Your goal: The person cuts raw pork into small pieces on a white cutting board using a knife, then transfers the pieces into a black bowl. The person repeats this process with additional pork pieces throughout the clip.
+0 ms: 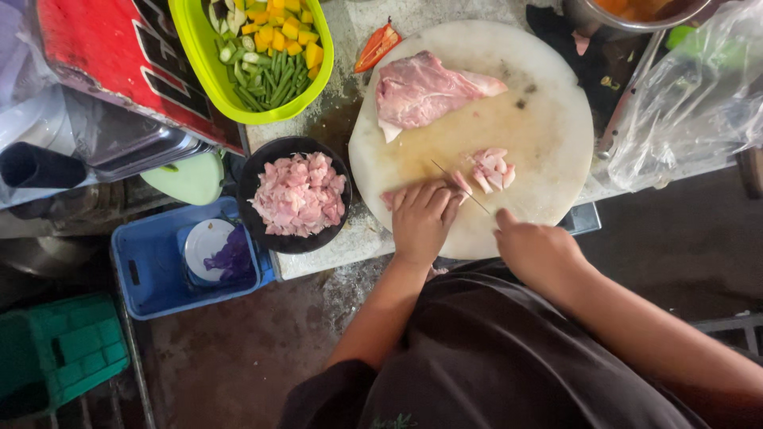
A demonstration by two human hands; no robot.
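Looking down from the head camera, the person's left hand (424,220) lies knuckles-up on the round white plastic cutting board (548,71), fingers curled and pressed down on a thin strip of raw pink meat (391,199) that pokes out to the left of the fingertips. The right hand (534,250) is closed around the handle of a knife with a thin steel blade (461,187), the handle itself hidden in the fist; the blade runs slantwise across the board, its edge set right beside the left fingers. Just past the blade sits a small heap of cut pink meat cubes (493,168), and further up the board rests a large uncut slab of raw pink meat (421,91) (well apart from both hands). The board lies on a worn grey stone surface (350,238). To its left, touching its edge, stands a round black bowl (253,171) heaped with diced raw meat (300,195). Above that is a lime-green plastic tub (203,59) of chopped green beans, yellow pieces and pale slices, and a piece of red pepper (377,46) lies between tub and board. Lower left, below the surface, a blue plastic crate (139,274) holds a white lid and something purple; a green crate (63,349) sits beside it. A crumpled clear plastic bag (691,103) is at the right.
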